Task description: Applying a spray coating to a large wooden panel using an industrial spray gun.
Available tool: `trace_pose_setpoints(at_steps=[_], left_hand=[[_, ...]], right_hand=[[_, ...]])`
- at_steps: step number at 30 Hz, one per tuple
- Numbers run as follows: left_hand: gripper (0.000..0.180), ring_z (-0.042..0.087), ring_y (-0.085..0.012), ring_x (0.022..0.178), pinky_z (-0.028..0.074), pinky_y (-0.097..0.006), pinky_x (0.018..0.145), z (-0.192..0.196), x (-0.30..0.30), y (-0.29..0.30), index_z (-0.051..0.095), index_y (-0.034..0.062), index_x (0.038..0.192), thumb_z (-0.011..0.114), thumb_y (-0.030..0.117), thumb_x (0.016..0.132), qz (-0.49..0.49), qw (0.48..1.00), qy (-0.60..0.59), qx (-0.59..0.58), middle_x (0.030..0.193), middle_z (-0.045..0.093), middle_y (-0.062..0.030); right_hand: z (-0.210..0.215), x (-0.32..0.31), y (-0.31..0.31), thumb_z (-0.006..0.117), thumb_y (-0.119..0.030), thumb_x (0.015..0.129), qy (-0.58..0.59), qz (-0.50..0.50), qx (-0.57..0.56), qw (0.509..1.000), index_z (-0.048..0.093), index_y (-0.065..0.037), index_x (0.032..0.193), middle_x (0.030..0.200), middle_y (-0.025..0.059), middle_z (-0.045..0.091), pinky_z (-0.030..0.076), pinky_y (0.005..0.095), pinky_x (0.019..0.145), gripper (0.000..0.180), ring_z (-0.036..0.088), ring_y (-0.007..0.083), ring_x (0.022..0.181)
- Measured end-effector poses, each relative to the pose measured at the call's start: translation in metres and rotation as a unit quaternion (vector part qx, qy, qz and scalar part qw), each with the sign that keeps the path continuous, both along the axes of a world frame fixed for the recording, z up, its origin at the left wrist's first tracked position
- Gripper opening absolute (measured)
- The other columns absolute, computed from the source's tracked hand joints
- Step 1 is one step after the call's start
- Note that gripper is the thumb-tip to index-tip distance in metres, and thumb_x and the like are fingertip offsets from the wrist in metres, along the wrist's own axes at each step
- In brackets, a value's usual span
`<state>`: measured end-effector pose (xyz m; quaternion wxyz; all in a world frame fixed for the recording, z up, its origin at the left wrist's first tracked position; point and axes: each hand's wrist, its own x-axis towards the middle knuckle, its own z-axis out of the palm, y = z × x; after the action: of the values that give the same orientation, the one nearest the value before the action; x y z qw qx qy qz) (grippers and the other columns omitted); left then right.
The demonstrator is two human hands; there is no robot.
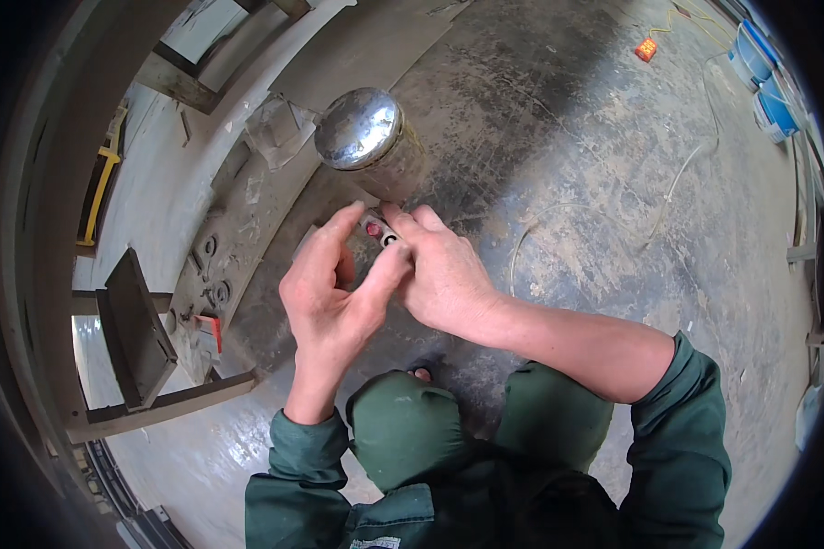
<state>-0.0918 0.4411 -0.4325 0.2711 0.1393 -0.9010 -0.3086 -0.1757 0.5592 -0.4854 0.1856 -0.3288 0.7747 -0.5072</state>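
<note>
In front of my knees, both hands meet around a small metal-looking piece (375,229) with a red part and a dark round opening. Its exact kind is hard to make out because fingers cover much of it. My left hand (325,288) grips it from the left, with thumb and fingertips closed around it. From the right, my right hand (444,274) has its fingers closed on the same piece. Just beyond the hands stands a cylindrical can (359,130) with a shiny, domed metal top.
Clear plastic (279,128) lies left of the can. Metal rings (218,293), a red-edged object (209,331) and a brown metal channel (135,329) are at left, with a yellow spirit level (103,192) farther out. Blue buckets (775,108) and an orange socket block (646,48) stand far right.
</note>
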Motion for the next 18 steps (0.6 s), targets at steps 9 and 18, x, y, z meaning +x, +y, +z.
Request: trace_pose_setpoints(at_steps=[9, 18], left_hand=[[0.034, 0.055, -0.0083, 0.07, 0.038, -0.023, 0.056, -0.014, 0.015, -0.025, 0.066, 0.0031, 0.121, 0.075, 0.017, 0.091, 0.076, 0.891, 0.002, 0.448, 0.086, 0.06, 0.0], [0.033, 0.071, -0.0368, 0.117, 0.069, -0.039, 0.069, -0.078, 0.081, -0.075, 0.061, -0.0028, 0.124, 0.051, -0.008, 0.093, 0.03, 0.649, 0.053, 0.758, 0.119, 0.069, -0.0205]], right_hand=[[-0.006, -0.004, 0.004, 0.066, -0.009, 0.092, -0.006, -0.024, 0.024, 0.999, 0.048, -0.003, 0.151, 0.127, 0.0237, 0.058, 0.054, 0.0518, 0.092, 0.061, 0.067, 0.0453, 0.104], [-0.012, -0.003, -0.009, 0.069, -0.009, 0.091, -0.011, -0.037, -0.006, 0.999, 0.052, 0.0, 0.148, 0.118, 0.0215, 0.059, 0.054, 0.044, 0.085, 0.06, 0.068, 0.0365, 0.091]])
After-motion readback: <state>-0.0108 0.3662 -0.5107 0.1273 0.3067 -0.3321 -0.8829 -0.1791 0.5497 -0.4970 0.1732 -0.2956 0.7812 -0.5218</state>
